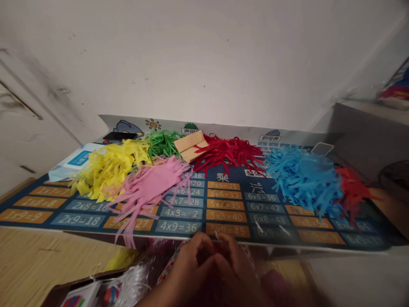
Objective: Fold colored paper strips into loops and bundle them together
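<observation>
My left hand (pixel 194 261) and my right hand (pixel 235 265) meet just in front of the table's near edge, thumbs together and fingers curled. Both look closed, and a tiny pale tip shows between the fingertips. What they pinch is too small and dim to name. Beyond them on the mat lie a pink bundle of fringed strips (pixel 159 179), a yellow bundle (pixel 111 166) and a red bundle (pixel 234 153). Further right is a blue bundle (pixel 303 177), with a smaller red-orange bundle (pixel 353 189) beside it.
A multiplication-table mat (pixel 185 213) covers the table. A green bundle (pixel 162 143) and a folded tan card (pixel 191 145) lie at the back; a wipes pack (pixel 78 160) sits left. Below the edge stands a box (pixel 54 294) with clear plastic (pixel 136 283). The wall (pixel 204 64) rises behind.
</observation>
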Available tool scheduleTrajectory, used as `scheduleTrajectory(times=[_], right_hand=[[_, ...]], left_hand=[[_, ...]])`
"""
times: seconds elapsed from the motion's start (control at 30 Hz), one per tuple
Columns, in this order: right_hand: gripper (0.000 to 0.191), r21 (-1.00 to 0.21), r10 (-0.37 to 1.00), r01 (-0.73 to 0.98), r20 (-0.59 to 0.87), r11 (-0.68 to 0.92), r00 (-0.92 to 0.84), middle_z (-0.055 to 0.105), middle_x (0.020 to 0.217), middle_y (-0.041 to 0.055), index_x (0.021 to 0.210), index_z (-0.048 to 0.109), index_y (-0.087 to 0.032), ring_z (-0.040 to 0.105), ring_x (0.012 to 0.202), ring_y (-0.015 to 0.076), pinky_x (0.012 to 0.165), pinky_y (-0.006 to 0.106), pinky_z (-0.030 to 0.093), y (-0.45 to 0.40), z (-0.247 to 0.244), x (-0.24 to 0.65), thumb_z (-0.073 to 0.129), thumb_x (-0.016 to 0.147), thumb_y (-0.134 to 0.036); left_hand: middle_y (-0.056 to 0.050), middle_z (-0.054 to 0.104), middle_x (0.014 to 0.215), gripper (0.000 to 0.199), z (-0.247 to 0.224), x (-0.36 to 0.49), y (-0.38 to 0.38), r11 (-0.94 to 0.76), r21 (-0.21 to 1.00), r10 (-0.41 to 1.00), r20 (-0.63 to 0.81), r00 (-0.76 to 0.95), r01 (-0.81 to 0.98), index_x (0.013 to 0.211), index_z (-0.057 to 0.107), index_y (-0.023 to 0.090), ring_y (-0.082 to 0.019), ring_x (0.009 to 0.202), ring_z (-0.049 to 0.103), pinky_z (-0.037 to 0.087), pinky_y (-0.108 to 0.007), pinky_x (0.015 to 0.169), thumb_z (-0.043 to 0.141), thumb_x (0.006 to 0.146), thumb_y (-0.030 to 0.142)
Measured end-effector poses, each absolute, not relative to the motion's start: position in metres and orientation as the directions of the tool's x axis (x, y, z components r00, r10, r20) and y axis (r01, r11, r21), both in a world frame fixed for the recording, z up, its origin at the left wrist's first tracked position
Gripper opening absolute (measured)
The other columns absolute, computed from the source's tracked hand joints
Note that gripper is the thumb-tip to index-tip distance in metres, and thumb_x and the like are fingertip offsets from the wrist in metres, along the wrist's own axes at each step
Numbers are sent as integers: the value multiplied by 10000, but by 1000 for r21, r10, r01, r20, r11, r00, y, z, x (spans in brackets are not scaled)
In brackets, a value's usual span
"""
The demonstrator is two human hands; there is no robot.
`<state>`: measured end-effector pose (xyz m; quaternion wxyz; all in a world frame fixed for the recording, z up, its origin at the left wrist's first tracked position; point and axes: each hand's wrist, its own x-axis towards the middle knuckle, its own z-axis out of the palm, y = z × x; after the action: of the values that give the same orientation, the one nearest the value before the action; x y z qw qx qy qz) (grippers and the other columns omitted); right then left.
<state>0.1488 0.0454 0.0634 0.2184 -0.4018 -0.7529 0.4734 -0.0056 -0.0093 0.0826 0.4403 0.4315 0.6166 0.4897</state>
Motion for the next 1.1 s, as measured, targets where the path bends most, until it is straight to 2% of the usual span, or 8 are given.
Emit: scheduleTrajectory(times=[0.1,0.2,0.33,0.57,0.77,0.87,0.97,1.1], right_hand=[[310,-904,863,391,-55,170,-503,690,913,49,981,623,-206,630,846,200,745,274,465,44,72,148,438,923,-448],[397,-916,890,381,-64,127,-451,642,678,13,716,608,-202,581,658,167,624,241,425,42,85,147,419,931,-478],[374,-928,880,341,-34,148,-473,643,670,8,695,638,-192,560,629,154,592,231,403,40,88,146,460,910,-441],[373,-934,854,310,-10,178,-521,645,681,15,700,635,-182,565,645,158,606,246,392,39,82,148,448,924,-414],[372,-906,833,350,5,237,-553,647,682,16,699,651,-188,564,654,157,628,256,381,42,85,147,434,931,-382],[294,-888,806,381,-21,256,-591,666,771,26,798,667,-193,582,724,174,672,271,403,45,83,146,461,912,-369],[288,-890,798,393,-58,231,-600,670,1013,49,1092,630,-209,603,909,206,791,299,447,46,81,146,559,841,-330],[348,-916,821,367,-83,160,-565,643,1140,67,1175,586,-222,594,1037,220,876,316,463,43,76,147,540,842,-311]], left_hand=[[33,568,627,125,82,-7,-9,135,991,958,-134,-254,-12,729,571,180,-118,582,509,365,-214,557,682,720,235],[31,588,586,258,79,-10,-6,157,940,958,-219,-185,-302,755,576,170,-98,518,494,349,-207,532,740,710,363],[10,641,596,385,77,-11,-2,195,804,945,-307,-111,-562,734,567,158,-82,488,510,358,-196,525,840,611,401],[5,655,601,386,81,-7,-3,217,761,930,-351,-107,-611,735,588,149,-68,485,504,361,-179,516,869,590,371],[30,603,541,388,79,-7,-3,218,824,942,-318,-110,-522,752,588,162,-83,476,488,350,-188,508,829,620,437],[27,596,567,228,80,-7,-7,158,948,951,-221,-214,-277,722,615,174,-107,523,508,365,-200,531,765,696,343],[-11,665,685,24,83,-6,-11,115,992,960,-98,-263,49,705,670,181,-149,646,579,410,-221,614,687,711,166],[-19,684,723,54,85,-5,-15,123,980,958,-78,-274,153,721,679,186,-165,676,595,422,-231,638,664,712,135]])
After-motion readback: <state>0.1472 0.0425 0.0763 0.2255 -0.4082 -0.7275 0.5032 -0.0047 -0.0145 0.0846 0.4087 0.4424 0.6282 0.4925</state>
